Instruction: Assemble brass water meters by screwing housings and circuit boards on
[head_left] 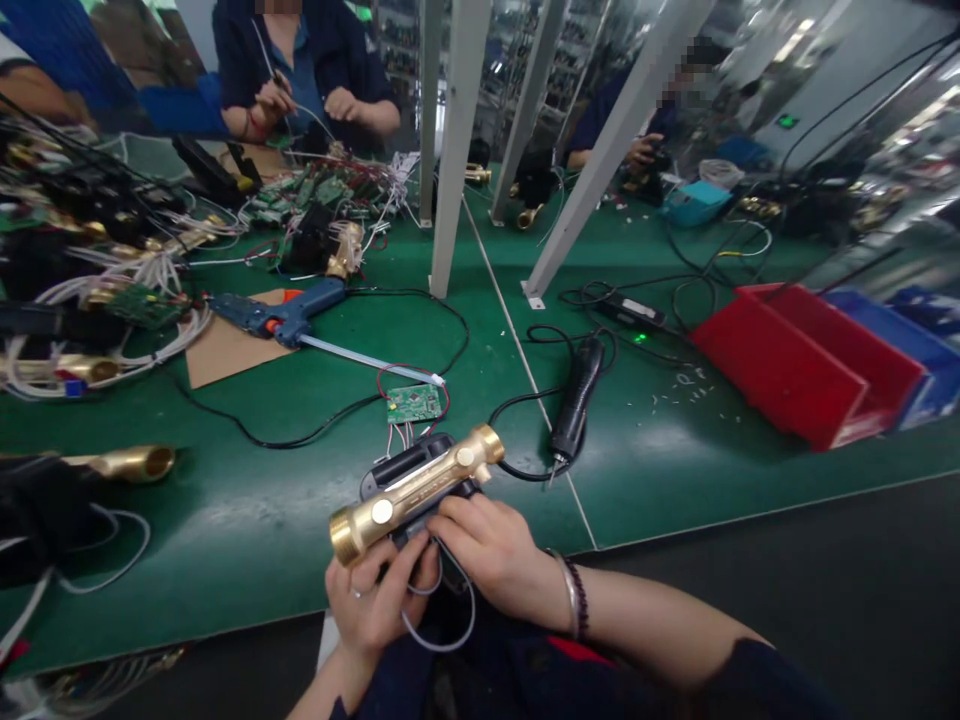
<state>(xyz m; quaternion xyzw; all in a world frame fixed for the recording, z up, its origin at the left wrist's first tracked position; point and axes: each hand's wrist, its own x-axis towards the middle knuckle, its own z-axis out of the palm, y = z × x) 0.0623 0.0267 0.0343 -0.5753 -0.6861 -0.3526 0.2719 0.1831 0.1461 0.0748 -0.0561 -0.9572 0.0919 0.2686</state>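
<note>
A brass water meter (420,490) with a threaded end and a black plastic housing (405,465) lies tilted near the bench's front edge. My left hand (379,600) closes on its near side, fingers at the housing. Against the right part of the same side, my right hand (499,550) is closed too, its fingertips partly hidden. A grey cable (457,640) loops down between both hands; which fingers touch it I cannot tell. Just beyond the meter, a green circuit board (415,403) lies flat, with thin wires running toward the housing.
A black electric screwdriver (577,400) lies to the right with its cord. Blue glue gun (300,310) rests on cardboard (225,350). Red bin (795,370) stands at right; brass meters and cables (90,340) crowd the left. Metal posts (454,150) rise behind; co-workers sit opposite.
</note>
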